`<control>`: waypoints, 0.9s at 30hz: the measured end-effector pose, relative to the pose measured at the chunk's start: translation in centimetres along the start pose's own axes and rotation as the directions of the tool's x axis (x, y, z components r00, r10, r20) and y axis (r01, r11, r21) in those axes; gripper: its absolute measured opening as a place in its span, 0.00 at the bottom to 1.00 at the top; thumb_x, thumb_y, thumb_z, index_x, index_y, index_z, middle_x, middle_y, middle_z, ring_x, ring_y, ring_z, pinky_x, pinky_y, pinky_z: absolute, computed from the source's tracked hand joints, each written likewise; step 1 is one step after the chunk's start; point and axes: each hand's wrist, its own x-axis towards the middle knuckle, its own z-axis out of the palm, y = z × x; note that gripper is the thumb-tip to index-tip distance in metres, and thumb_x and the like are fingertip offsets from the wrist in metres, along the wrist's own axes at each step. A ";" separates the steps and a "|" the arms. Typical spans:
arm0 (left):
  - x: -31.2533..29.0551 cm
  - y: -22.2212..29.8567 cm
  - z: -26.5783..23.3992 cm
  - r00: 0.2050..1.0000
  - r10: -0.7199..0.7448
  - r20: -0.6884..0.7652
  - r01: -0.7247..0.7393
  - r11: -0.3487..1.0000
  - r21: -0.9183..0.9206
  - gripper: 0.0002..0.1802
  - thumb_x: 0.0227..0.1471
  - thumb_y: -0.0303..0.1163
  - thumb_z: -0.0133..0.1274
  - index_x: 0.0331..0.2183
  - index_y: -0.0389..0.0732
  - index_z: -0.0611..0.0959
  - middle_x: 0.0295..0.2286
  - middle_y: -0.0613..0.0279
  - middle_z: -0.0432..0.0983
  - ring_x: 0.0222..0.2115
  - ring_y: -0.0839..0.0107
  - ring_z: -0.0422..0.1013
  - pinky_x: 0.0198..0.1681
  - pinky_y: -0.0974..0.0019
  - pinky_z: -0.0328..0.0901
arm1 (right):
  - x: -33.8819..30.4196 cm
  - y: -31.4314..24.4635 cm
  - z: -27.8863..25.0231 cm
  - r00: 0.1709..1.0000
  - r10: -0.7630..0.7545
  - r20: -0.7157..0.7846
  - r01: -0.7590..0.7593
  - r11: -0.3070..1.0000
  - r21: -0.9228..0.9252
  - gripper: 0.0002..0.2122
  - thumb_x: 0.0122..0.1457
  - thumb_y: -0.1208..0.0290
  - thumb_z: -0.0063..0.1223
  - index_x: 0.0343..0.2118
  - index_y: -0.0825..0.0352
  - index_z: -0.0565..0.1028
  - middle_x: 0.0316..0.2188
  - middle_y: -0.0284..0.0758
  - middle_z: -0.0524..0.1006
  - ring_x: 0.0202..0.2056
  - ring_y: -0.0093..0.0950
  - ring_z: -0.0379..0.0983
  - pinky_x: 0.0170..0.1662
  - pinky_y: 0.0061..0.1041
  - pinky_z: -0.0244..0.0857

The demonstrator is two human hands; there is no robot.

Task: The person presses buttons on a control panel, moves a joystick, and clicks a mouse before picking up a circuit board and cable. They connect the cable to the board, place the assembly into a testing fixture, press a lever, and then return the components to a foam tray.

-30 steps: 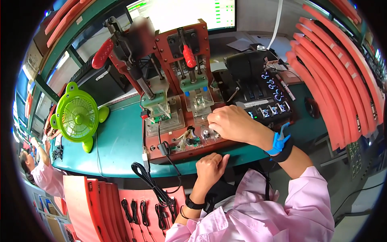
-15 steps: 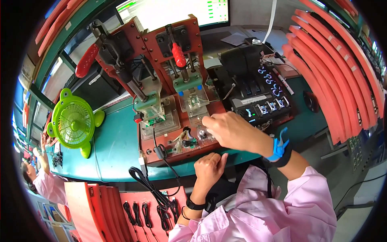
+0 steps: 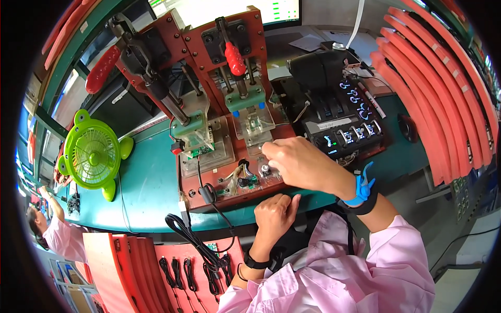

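My right hand [image 3: 298,163] is over the front part of the red test fixture [image 3: 237,192], its fingers pinched together just behind a small round metal knob [image 3: 266,169]. What lies between its fingertips, if anything, is too small to make out. Below it, at the bench's front edge, my left hand [image 3: 273,213] is closed with the thumb up; its palm side is hidden. On the fixture stand two toggle clamps, one red handle [image 3: 236,58] near the middle and another red handle [image 3: 102,69] to the left. Under the left clamp sits a green circuit board [image 3: 198,151] in a clear holder.
A black control box [image 3: 334,133] with lit knobs is right of the fixture. A green fan [image 3: 93,157] stands left. Red foam trays [image 3: 438,88] rise at right; coiled black cables [image 3: 190,275] lie on red foam below. A co-worker [image 3: 55,229] is far left.
The view has shifted slightly. My right fingertips have moved a little away from the metal knob, toward the clamp. My left hand stays closed. The co-worker's arm has moved.
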 end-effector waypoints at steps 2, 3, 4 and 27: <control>-0.2 -0.5 -0.1 0.999 0.008 0.031 -0.010 0.999 0.047 0.20 0.42 0.32 0.56 0.10 0.40 0.65 0.10 0.58 0.60 0.10 0.60 0.61 0.13 0.62 0.54 | -0.5 -0.6 0.3 0.998 -0.001 -0.059 -0.004 0.996 -0.091 0.05 0.46 0.77 0.49 0.24 0.70 0.65 0.21 0.43 0.70 0.25 0.43 0.69 0.26 0.36 0.61; -0.2 -0.6 0.0 0.999 0.013 0.045 -0.016 0.997 0.069 0.19 0.43 0.34 0.56 0.11 0.40 0.66 0.10 0.59 0.61 0.11 0.61 0.62 0.14 0.62 0.55 | -0.5 -0.4 0.1 0.998 0.003 -0.056 -0.008 0.996 -0.086 0.05 0.46 0.77 0.49 0.24 0.70 0.65 0.21 0.43 0.70 0.25 0.43 0.69 0.26 0.36 0.61; -0.2 -0.5 0.2 0.999 0.010 0.048 -0.013 0.998 0.069 0.19 0.43 0.34 0.56 0.11 0.40 0.66 0.10 0.59 0.61 0.11 0.61 0.62 0.14 0.62 0.55 | -0.4 0.0 -0.3 0.999 0.015 -0.033 -0.018 0.997 -0.076 0.06 0.46 0.76 0.50 0.23 0.70 0.66 0.21 0.43 0.70 0.25 0.42 0.69 0.26 0.36 0.61; -2.1 -0.9 1.6 0.993 0.000 -0.122 0.000 1.000 -0.001 0.20 0.45 0.38 0.50 0.11 0.39 0.67 0.12 0.57 0.65 0.15 0.57 0.66 0.19 0.59 0.61 | -1.6 4.6 -7.4 0.885 0.056 0.463 0.205 0.844 -0.495 0.08 0.45 0.72 0.49 0.26 0.71 0.65 0.28 0.45 0.65 0.35 0.44 0.59 0.41 0.37 0.53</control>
